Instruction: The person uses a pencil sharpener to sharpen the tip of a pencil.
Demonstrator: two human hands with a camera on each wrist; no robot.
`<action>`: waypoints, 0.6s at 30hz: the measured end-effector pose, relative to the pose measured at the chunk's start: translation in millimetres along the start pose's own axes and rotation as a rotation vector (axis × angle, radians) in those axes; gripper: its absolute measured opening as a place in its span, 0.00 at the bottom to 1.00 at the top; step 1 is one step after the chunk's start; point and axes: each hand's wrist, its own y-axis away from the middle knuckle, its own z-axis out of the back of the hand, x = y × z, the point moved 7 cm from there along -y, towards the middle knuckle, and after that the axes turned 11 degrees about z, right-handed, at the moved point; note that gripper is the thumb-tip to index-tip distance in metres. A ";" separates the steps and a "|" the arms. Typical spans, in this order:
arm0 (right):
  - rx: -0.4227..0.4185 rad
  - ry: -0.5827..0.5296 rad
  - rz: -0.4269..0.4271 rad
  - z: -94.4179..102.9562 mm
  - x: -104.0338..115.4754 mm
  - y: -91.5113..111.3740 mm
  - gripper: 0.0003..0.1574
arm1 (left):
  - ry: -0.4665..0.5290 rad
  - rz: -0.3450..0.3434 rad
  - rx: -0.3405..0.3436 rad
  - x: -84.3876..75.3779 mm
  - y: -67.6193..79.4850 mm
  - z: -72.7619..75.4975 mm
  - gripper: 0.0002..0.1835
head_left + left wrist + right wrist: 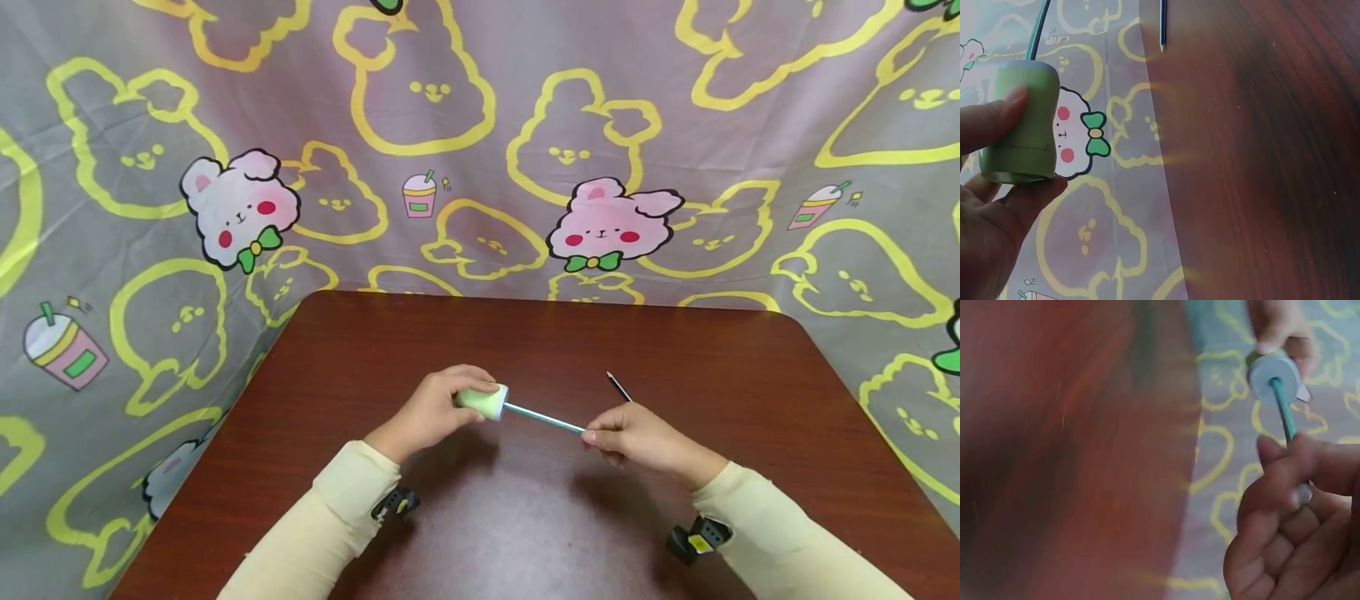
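My left hand (pixel 435 410) grips a light green, waisted pencil sharpener (pixel 1025 119) above the table, thumb on one side and fingers on the other. A teal pencil (pixel 543 417) runs into the round hole in the sharpener's pale end face, as the right wrist view shows. The pencil's inserted tip is hidden inside. On the right, my right hand (pixel 647 439) pinches the other end of this pencil between thumb and fingers. Its remaining fingers curl towards the palm.
Beyond my right hand a dark pencil (pixel 618 385) lies on the brown wooden table (pixel 420 342), its sharpened tip pointing away and its other end hidden by the hand. A cloth (pixel 480 183) printed with rabbits hangs behind the table and along its sides.
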 end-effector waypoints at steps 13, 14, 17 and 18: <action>-0.573 1.037 0.801 5.6 65.3 16.7 0.26 | 0.015 0.060 -0.043 3.7 0.4 6.7 0.21; -0.585 1.043 0.815 5.1 66.6 17.3 0.26 | 0.013 0.054 -0.044 2.8 0.6 6.3 0.21; -0.590 1.029 0.820 4.7 68.7 18.3 0.22 | -0.004 0.027 -0.048 -0.6 1.6 4.6 0.21; -0.588 1.019 0.815 4.9 68.8 18.5 0.18 | -0.012 0.017 -0.049 -1.5 1.9 4.1 0.21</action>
